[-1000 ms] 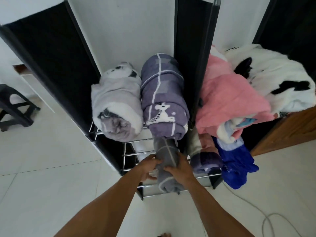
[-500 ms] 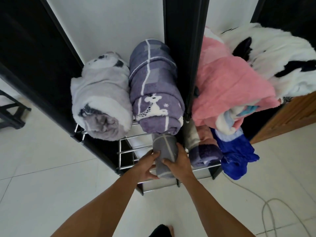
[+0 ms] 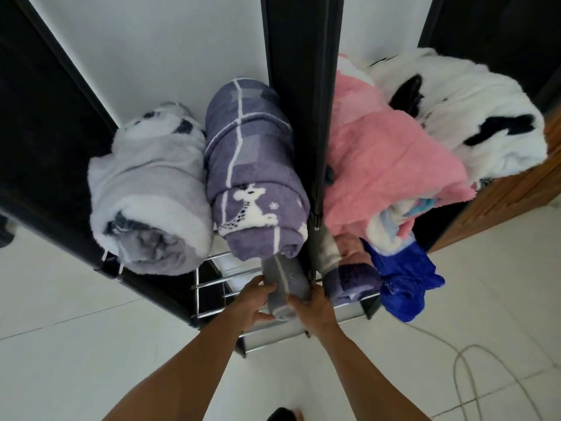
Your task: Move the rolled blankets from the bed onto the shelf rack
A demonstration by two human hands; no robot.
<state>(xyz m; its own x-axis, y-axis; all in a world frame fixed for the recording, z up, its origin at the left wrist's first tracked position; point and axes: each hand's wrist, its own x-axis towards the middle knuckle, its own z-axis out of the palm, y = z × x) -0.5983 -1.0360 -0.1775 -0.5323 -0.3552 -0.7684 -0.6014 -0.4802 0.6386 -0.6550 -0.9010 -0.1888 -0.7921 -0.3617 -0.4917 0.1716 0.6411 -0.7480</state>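
Since a second ago the grey rolled blanket (image 3: 285, 291) sits further in on the lower wire shelf (image 3: 212, 279), beneath the purple reindeer roll (image 3: 253, 183). The left hand (image 3: 253, 302) and right hand (image 3: 312, 308) both grip its near end. A pale grey roll (image 3: 148, 196) lies at the upper shelf's left edge.

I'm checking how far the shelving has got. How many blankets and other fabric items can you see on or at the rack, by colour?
Purple or grey rolled blankets: 4
Pink blanket: 1
White blanket with black patches: 1
Blue fabric item: 1
Total: 7
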